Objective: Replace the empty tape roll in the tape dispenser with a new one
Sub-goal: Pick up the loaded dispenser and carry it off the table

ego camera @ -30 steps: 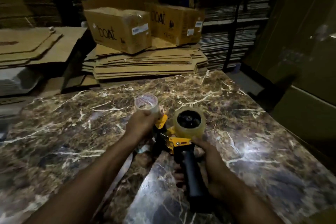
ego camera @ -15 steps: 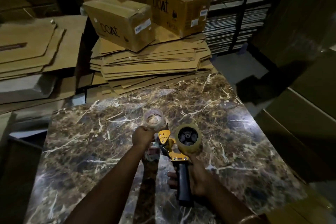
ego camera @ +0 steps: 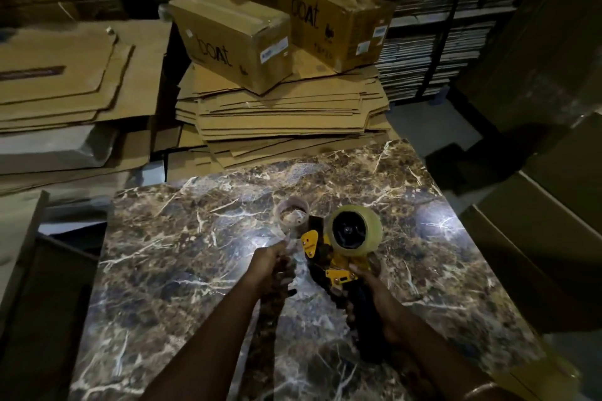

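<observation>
Tape dispenser (ego camera: pixel 329 257), new roll (ego camera: pixel 354 234) mounted, is steadied by the right hand (ego camera: pixel 374 290) clamped on its handle; the left hand (ego camera: pixel 272 265) pinches the tape end, seemingly for threading.

Your right hand (ego camera: pixel 374 295) covers much of the tape dispenser (ego camera: pixel 329 262) handle; at seven o'clock, blur hides what your left hand (ego camera: pixel 272 267) fingers hold.

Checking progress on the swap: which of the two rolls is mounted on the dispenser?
The thick roll, seated on the tape dispenser that the right hand holds. The thin, see-through one stands separately on the marble table.
</observation>
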A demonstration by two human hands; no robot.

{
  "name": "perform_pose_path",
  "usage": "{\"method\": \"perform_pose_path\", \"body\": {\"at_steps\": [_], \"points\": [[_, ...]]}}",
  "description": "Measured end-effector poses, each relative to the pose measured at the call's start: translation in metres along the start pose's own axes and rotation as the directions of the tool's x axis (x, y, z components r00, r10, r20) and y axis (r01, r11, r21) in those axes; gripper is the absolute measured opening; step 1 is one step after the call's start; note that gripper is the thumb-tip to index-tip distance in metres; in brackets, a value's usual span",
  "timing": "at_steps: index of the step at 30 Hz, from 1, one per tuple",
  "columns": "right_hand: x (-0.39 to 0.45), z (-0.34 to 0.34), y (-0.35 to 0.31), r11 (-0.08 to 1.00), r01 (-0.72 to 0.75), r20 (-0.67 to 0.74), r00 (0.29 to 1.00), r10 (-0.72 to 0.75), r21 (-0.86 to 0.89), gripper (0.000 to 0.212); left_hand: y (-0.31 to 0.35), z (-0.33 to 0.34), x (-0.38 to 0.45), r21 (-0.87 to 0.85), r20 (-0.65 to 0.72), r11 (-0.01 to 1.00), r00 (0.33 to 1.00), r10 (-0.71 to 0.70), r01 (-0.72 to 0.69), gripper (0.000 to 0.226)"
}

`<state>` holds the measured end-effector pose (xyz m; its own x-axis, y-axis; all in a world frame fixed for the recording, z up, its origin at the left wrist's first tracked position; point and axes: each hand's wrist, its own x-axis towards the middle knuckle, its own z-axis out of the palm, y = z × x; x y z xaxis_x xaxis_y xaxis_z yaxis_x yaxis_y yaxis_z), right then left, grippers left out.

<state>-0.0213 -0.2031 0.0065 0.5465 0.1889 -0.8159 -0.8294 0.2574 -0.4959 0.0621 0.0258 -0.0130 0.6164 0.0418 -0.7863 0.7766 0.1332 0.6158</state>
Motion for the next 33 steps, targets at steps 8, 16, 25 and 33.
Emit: {"method": "perform_pose_path", "body": {"at_steps": [8,16,25,33], "points": [[-0.026,0.025,-0.005,0.993,0.067,0.031,0.997,-0.064,-0.098,0.053,-0.010,-0.034,0.008,-0.077,-0.064,0.997,0.998,-0.026,0.021,0.042],[-0.022,0.032,0.012,0.980,0.025,0.041,0.999,-0.017,-0.198,0.040,-0.034,-0.071,0.007,0.002,-0.118,0.999,0.992,0.044,-0.044,0.015],[0.002,0.051,0.029,0.949,-0.002,0.007,1.000,0.004,-0.314,0.047,-0.058,-0.099,0.021,0.569,-0.127,0.722,0.826,0.550,-0.394,0.018],[0.012,0.056,0.025,0.908,0.012,-0.048,0.998,-0.035,-0.419,0.061,-0.068,-0.111,0.039,0.742,-0.022,0.383,0.551,0.834,-0.551,0.050]]}}
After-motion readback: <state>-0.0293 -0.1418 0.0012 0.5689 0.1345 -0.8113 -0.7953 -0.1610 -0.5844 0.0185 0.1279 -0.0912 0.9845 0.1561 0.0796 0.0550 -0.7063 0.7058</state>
